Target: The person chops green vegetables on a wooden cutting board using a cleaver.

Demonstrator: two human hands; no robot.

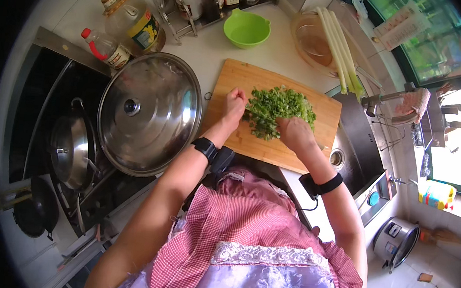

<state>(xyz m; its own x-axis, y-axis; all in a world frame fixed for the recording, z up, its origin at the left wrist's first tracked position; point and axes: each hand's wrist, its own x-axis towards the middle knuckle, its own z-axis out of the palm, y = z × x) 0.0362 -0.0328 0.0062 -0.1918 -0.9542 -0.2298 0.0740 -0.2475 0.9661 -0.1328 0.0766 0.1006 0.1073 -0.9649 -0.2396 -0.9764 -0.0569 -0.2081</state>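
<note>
A loose pile of finely chopped leafy greens [284, 105] lies on a wooden cutting board [235, 77]. My right hand [296, 133] is at the pile's near side, its curled fingers reaching into the greens; whether they grip anything is hidden. At the pile's left edge is my left hand [235, 106], fingers bent, beside a small dark thing too unclear to name. Both wrists wear black straps. A few green bits are scattered on the wood around the pile.
Left stands a large lidded pan [156, 109], then a stove with a smaller pan [71, 152]. Behind the board are a green bowl [247, 29], an oil jug [136, 25] and a clear basin [313, 41] with long pale stalks [337, 51] across it. A sink [356, 141] adjoins right.
</note>
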